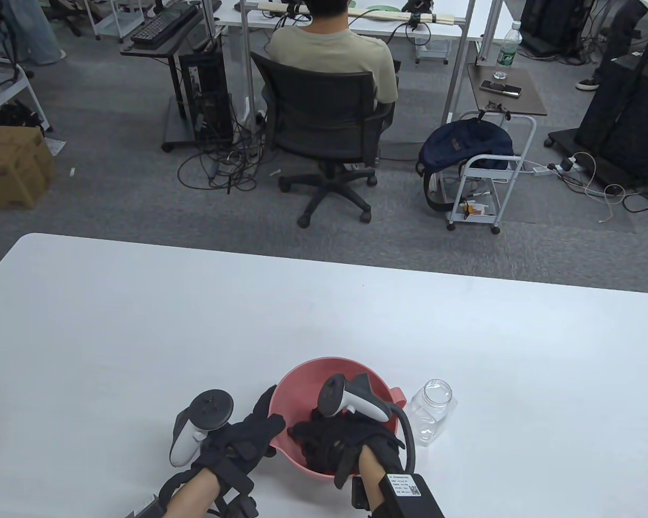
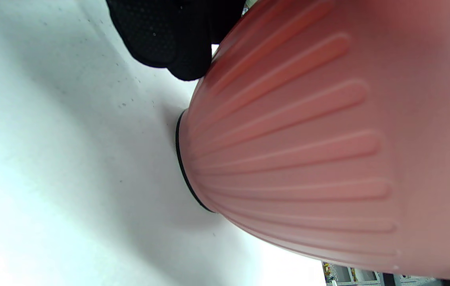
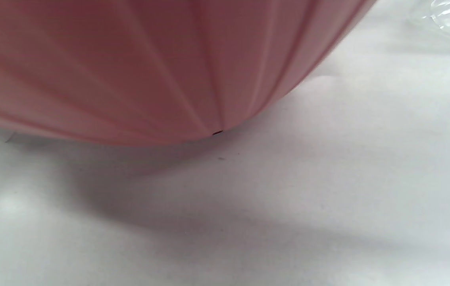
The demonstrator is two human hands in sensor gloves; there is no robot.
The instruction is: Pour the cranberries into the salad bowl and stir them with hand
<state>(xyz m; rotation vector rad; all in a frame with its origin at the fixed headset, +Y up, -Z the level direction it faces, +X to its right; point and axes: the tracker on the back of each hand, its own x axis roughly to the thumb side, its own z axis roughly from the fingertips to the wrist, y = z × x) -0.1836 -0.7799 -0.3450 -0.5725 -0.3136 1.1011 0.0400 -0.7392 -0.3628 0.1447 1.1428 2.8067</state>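
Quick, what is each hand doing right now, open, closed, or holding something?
Left hand: fingers curled over the pink bowl's rim, holding it.
Right hand: down inside the bowl; open or closed cannot be told.

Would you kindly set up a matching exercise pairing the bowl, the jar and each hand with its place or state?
1. bowl
2. jar
3. left hand
4. right hand

a. inside the bowl
b. on the bowl's outer left rim
c. pink, ribbed outside
d. clear, lidless, upright to the right of the bowl

Pairs: 1-c, 2-d, 3-b, 4-a
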